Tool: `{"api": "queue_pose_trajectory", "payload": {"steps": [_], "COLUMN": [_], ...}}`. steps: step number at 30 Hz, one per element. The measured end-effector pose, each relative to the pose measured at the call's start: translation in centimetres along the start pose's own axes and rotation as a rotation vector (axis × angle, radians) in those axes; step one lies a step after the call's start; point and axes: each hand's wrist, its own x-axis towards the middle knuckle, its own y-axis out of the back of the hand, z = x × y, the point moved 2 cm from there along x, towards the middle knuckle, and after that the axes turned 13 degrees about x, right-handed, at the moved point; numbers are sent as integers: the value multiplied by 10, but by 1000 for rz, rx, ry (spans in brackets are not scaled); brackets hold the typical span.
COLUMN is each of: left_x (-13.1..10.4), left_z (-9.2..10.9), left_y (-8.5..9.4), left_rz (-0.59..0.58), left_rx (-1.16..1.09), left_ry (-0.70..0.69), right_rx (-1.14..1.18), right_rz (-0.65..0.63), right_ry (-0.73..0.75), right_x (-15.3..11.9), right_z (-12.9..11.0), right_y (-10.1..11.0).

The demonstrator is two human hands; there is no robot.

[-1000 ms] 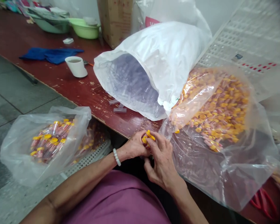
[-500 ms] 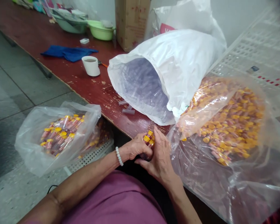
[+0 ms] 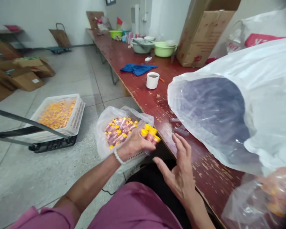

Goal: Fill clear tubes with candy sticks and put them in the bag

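Note:
My left hand (image 3: 135, 142) is closed around a bunch of small yellow-capped tubes (image 3: 150, 133). Their caps point up and away from my palm. Beyond that hand, a clear plastic bag (image 3: 100, 133) full of similar yellow-capped tubes (image 3: 119, 128) stands low beside the table. My right hand (image 3: 178, 165) is apart from the bunch, fingers spread, with nothing in it, at the table's edge. Near its fingertips, a few loose clear tubes (image 3: 181, 131) lie at the mouth of a large white sack (image 3: 264, 86), which holds many more clear tubes (image 3: 212, 108).
The red table (image 3: 143, 98) carries a white cup of dark drink (image 3: 153, 80), a blue cloth (image 3: 138, 69), green basins (image 3: 164, 50) and a cardboard box (image 3: 202, 38). On the floor at left, a white crate (image 3: 79, 111) of yellow-capped pieces sits on a trolley (image 3: 54, 144).
My view has swung left. My right hand has let go of the bunch and opened, while my left hand carries the tubes toward the clear bag.

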Motion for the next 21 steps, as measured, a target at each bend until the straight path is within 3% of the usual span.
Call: {"api": "queue_pose_trajectory", "payload": {"steps": [3,5,7,10,15,21], "left_x": [17,27,33,35,35,41], "left_z": [-13,-29,-46,-65,-75,-84], "left_y": [78,117,142,158,164,182], "left_rz": [493,647,694,678,661,779], "left_rx": [457,789,1059,1180,1293,1198], "left_ry": [19,124,263,314,200,121], "right_rx": [106,164,200,237,278,297], "right_rz": [-65,-132,-163,-191,-212,-214], "right_ry": [-39,-97,-160,-219,-284,-292], "right_x": [9,9,5,-2,-8,-16], "right_z": [10,21,30,37,38,37], "right_y": [-18,-29,-37,-42,-41,-32]}}
